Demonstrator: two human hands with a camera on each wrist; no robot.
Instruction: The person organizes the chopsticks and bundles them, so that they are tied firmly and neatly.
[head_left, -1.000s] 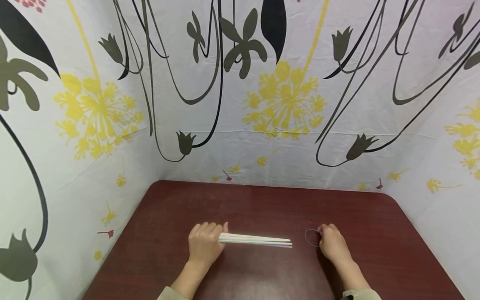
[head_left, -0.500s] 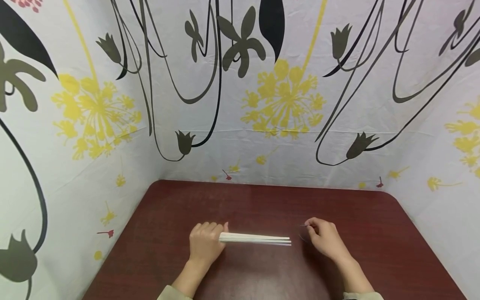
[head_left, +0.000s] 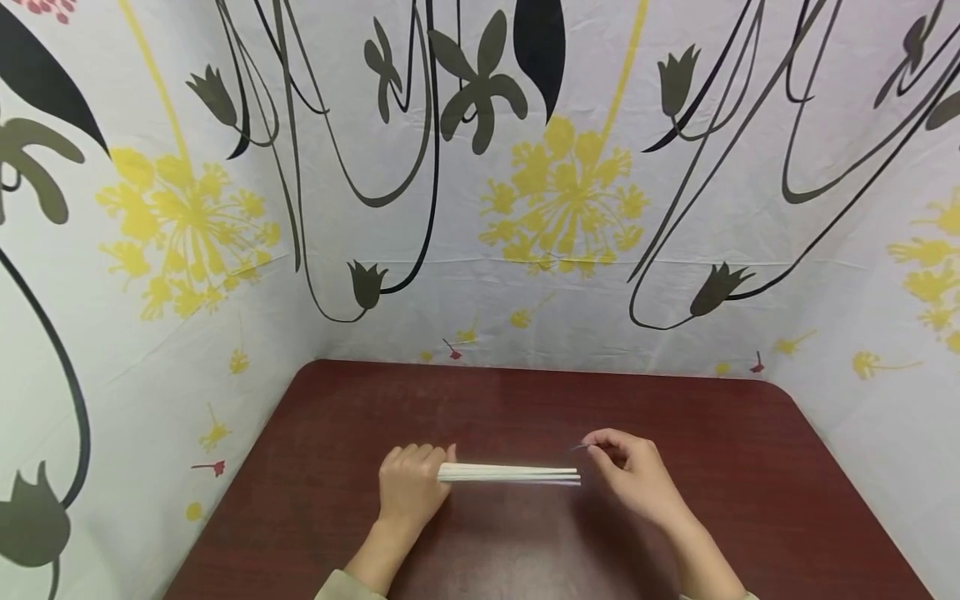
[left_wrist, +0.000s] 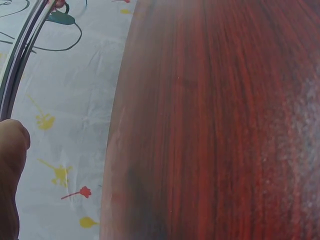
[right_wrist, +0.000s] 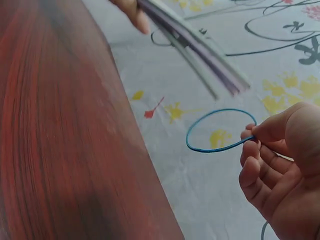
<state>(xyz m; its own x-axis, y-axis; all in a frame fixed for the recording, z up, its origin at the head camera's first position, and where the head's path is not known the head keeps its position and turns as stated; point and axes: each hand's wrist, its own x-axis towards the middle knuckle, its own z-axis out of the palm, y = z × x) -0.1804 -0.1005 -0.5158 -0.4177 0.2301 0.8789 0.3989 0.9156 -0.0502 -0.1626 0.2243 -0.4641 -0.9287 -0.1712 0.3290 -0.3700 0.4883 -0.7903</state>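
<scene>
Right wrist view: blue ring (right_wrist: 215, 150) legible as a full loop, pinched between thumb and fingertip of the right hand (right_wrist: 287, 170). Loop lies at 9 o'clock of the grip.

And the head view?

Ring reduced there to a faint dark line at the fingertips. Gain: whole left hand (head_left: 411, 487), at 7 o'clock of frame centre, wrapped around the near end of the pale sticks (head_left: 510, 474). Sticks run level over the bench (head_left: 480, 408) towards 3 o'clock.

Left wrist view?

Partial: thumb at 9 o'clock, a length of sticks at 10 o'clock, patterned cloth (left_wrist: 65, 100) behind.

Ring touching the sticks?

Apart. Right wrist view puts the stick tips at 12 o'clock of the ring, slightly splayed and blurred. Exact clearance: cannot tell.

Poses?

Head view: left forearm angled towards 1 o'clock, knuckles up, thumb raised alongside the sticks. Right forearm angled between 10 and 11 o'clock, fingertips near the stick tips. Right wrist view: remaining right fingers loosely curled.
</scene>
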